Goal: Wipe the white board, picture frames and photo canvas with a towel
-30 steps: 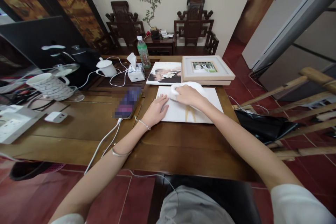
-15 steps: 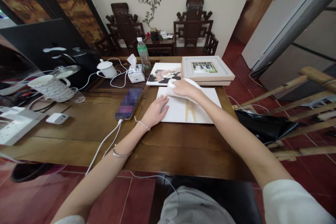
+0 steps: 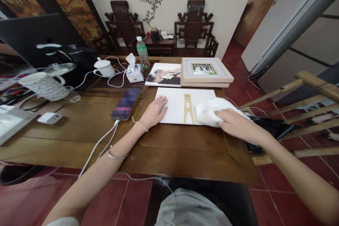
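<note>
A white board [image 3: 173, 107] with a tan, long-legged animal figure [image 3: 188, 107] on it lies flat on the wooden table [image 3: 169, 148]. Spread over the board's left edge is my left hand [image 3: 155, 112], its fingers apart and holding nothing. My right hand [image 3: 230, 122] grips a bunched white cloth [image 3: 210, 111], which covers the board's lower right corner. Behind the board are a photo panel [image 3: 165, 75] and, to its right, a light picture frame [image 3: 222, 71] resting on another flat piece.
Left of the board lies a phone [image 3: 125, 105] on a white cable. Farther back stand a tissue box [image 3: 135, 73], a green-labelled bottle [image 3: 143, 54] and a lidded white cup [image 3: 104, 67]. A patterned mug [image 3: 43, 86] and a power strip [image 3: 13, 122] are at the left.
My right hand has moved with the cloth from the board's upper left part to its lower right corner, uncovering the figure's head. My left hand stays on the left edge.
</note>
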Available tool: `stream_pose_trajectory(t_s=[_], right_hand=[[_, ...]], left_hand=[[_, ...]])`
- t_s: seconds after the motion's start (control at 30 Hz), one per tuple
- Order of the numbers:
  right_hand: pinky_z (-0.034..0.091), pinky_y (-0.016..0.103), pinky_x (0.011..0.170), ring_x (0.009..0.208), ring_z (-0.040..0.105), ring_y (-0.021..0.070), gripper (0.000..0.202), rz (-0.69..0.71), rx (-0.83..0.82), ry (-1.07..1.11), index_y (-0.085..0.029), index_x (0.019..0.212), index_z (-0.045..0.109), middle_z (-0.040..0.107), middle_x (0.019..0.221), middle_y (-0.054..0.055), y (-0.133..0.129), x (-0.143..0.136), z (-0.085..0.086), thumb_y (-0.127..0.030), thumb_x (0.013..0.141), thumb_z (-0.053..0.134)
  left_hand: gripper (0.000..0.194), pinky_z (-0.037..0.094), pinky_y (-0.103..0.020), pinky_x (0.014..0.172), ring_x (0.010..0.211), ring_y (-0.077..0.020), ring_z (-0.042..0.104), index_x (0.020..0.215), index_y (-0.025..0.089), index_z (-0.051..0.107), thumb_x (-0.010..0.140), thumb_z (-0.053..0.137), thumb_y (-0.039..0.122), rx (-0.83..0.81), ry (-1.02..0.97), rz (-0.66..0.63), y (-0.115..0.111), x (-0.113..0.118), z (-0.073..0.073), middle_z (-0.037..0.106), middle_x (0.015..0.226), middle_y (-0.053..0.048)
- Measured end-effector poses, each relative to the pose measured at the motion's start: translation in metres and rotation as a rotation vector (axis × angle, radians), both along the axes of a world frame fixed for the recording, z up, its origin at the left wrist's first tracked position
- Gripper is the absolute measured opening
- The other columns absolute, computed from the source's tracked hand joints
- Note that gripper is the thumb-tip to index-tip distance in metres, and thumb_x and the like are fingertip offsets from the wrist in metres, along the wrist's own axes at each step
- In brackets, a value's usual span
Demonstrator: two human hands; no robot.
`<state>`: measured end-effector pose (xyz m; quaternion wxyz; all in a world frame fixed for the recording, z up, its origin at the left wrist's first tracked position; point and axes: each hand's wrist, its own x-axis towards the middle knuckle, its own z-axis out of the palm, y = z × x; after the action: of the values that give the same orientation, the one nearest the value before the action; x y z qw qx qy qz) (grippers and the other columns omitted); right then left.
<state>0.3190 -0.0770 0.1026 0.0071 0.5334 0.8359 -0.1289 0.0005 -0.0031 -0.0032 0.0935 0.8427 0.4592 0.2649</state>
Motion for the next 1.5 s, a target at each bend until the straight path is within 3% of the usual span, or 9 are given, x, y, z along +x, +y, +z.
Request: stream_pose_trajectory(t_s=[0.17,0.37,0.47,0.63,0.77,0.9,1.0,1.1,1.5], right_hand=[[0.042,0.033,0.081,0.089,0.060,0.0248,0.015,0.062,-0.079,0.011,-0.023,0.073,0.051,0.065,0.086,0.009,-0.027,-0.003,0.005,-0.010,0.076,0.044],[0.041,0.035,0.078,0.086,0.060,0.0273,0.010,0.000,0.018,0.090,-0.021,0.071,0.052,0.065,0.085,0.011,0.052,-0.004,-0.006,-0.014,0.072,0.045],[0.042,0.035,0.082,0.096,0.060,0.0290,0.014,-0.050,0.052,0.134,-0.018,0.078,0.056,0.067,0.101,0.015,0.093,-0.006,-0.009,-0.014,0.070,0.045],[0.043,0.035,0.083,0.101,0.059,0.0297,0.019,-0.124,0.082,0.189,-0.018,0.084,0.057,0.066,0.108,0.015,0.115,-0.005,-0.012,-0.014,0.070,0.046],[0.041,0.033,0.077,0.089,0.059,0.0264,0.010,-0.088,0.077,0.163,-0.020,0.072,0.050,0.065,0.090,0.012,0.085,-0.004,-0.014,-0.013,0.068,0.044],[0.036,0.032,0.069,0.073,0.055,0.0218,0.013,-0.045,0.024,0.127,-0.023,0.064,0.038,0.057,0.071,0.006,0.023,-0.007,-0.007,-0.015,0.071,0.045],[0.038,0.032,0.072,0.077,0.056,0.0229,0.012,-0.032,-0.047,0.115,-0.023,0.064,0.042,0.060,0.073,0.006,-0.018,-0.005,0.000,-0.016,0.073,0.044],[0.041,0.034,0.078,0.086,0.059,0.0250,0.009,-0.001,-0.120,0.161,-0.021,0.068,0.052,0.066,0.084,0.008,-0.031,0.003,0.006,-0.017,0.073,0.046],[0.044,0.034,0.078,0.095,0.059,0.0276,0.017,-0.081,0.004,0.227,-0.018,0.079,0.059,0.067,0.107,0.013,0.107,0.000,-0.005,-0.014,0.066,0.049]], left_hand=[[0.043,0.035,-0.053,0.118,0.140,-0.0321,0.043,0.129,0.010,0.059,0.095,0.043,0.030,-0.012,0.002,0.000,0.000,-0.001,0.000,0.055,0.143,-0.017],[0.044,0.034,-0.051,0.118,0.140,-0.0320,0.043,0.129,0.007,0.059,0.096,0.043,0.031,-0.002,0.013,-0.002,0.001,-0.002,-0.001,0.055,0.142,-0.019],[0.044,0.034,-0.051,0.119,0.140,-0.0314,0.043,0.129,0.008,0.059,0.096,0.043,0.031,-0.003,0.012,-0.005,0.002,-0.003,-0.001,0.055,0.142,-0.018],[0.044,0.035,-0.051,0.118,0.140,-0.0319,0.044,0.129,0.007,0.059,0.096,0.044,0.031,-0.009,0.012,-0.010,0.000,-0.004,0.002,0.055,0.142,-0.019],[0.046,0.035,-0.050,0.118,0.140,-0.0323,0.043,0.130,0.003,0.058,0.096,0.042,0.030,-0.005,0.041,-0.011,-0.002,-0.003,0.005,0.054,0.143,-0.021],[0.045,0.035,-0.052,0.118,0.141,-0.0324,0.042,0.130,0.006,0.058,0.097,0.041,0.029,-0.003,0.058,-0.004,-0.002,-0.001,0.005,0.053,0.144,-0.020],[0.042,0.036,-0.053,0.117,0.141,-0.0322,0.041,0.130,0.009,0.058,0.096,0.041,0.028,0.003,0.063,-0.005,-0.002,0.000,0.005,0.053,0.144,-0.018],[0.043,0.036,-0.053,0.117,0.140,-0.0337,0.043,0.129,0.007,0.058,0.096,0.040,0.027,0.010,0.070,-0.004,-0.003,0.001,0.005,0.053,0.143,-0.019],[0.044,0.034,-0.051,0.118,0.141,-0.0320,0.041,0.130,0.007,0.057,0.096,0.041,0.031,0.013,0.066,-0.016,-0.001,-0.003,0.003,0.053,0.143,-0.019]])
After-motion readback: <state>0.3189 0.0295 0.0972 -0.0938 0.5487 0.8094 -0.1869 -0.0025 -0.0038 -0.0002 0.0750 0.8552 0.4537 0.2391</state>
